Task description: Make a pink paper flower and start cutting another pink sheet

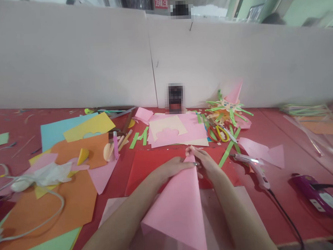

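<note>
A white partition board (71, 62) closes off the back of the workstation; a room with pale green walls shows above it. In front of it lies a red table (294, 193) with a smooth, matte top.

Flat paper sheets cover the left half of the table: a large orange sheet (68, 201), a blue sheet (52, 132) and a yellow sheet (90, 127) that overlaps the blue one. A red sheet (148, 165) lies at the centre. Behind it is a stack of pink sheets (194, 133), topped by a cream sheet (161, 127) with a scalloped cut-out.

The pink cone (177, 208) is rolled from smooth paper. It lies over the red sheet at the near centre, wide end towards the camera, tip pointing away. The left hand (175, 166) has its fingers together, pressed on the tip from the left. The right hand (204, 163) has its fingers closed on the same tip from the right.

A purple device (316, 194) sits at the far right. A white cable (45, 191) loops across the orange sheet. A glue gun (255, 169) with a black cord lies just right of the right hand. Scissors (218, 133) with red and yellow handles lie on the pink stack's right edge. Narrow green strips (139, 138) lie left of the stack.
</note>
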A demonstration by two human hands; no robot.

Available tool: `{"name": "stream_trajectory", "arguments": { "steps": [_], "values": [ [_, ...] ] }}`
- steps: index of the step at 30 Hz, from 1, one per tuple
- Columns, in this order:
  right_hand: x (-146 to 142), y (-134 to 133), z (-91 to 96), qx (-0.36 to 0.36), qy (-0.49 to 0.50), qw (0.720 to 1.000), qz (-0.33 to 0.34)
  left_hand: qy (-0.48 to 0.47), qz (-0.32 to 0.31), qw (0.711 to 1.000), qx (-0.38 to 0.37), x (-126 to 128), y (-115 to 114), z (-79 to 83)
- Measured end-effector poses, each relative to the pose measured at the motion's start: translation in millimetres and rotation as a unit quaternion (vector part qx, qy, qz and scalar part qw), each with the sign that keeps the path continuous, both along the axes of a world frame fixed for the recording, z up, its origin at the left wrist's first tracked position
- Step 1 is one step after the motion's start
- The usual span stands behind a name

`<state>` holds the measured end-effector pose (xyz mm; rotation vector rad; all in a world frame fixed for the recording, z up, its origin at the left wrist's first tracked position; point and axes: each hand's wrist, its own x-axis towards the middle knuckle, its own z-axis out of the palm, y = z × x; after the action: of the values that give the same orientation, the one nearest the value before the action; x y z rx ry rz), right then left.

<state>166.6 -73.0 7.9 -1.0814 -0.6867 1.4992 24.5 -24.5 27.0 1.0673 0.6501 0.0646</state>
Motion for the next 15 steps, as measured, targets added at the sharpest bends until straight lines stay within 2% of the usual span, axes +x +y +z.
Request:
{"name": "stream_trajectory", "arguments": {
  "steps": [3, 6, 9, 12, 15],
  "values": [
    [8, 2, -0.4, -0.004, 0.007, 0.999, -0.042, 0.036, 0.001, 0.997, 0.072, 11, 13, 5.3],
    [15, 2, 2.2, -0.001, -0.014, 0.995, -0.096, 0.022, 0.041, 0.991, 0.126, 24, 24, 7.9],
    [19, 1, 5.1, -0.002, -0.085, 0.987, -0.139, 0.003, 0.098, 0.984, 0.149, 32, 32, 8.6],
    [18, 0, 7.2, -0.024, -0.102, 0.989, -0.102, 0.016, 0.161, 0.97, 0.183, 33, 37, 8.8],
    [15, -1, 10.0, -0.049, -0.091, 0.993, -0.05, 0.041, 0.192, 0.954, 0.226, 32, 40, 9.4]
  ]
}}
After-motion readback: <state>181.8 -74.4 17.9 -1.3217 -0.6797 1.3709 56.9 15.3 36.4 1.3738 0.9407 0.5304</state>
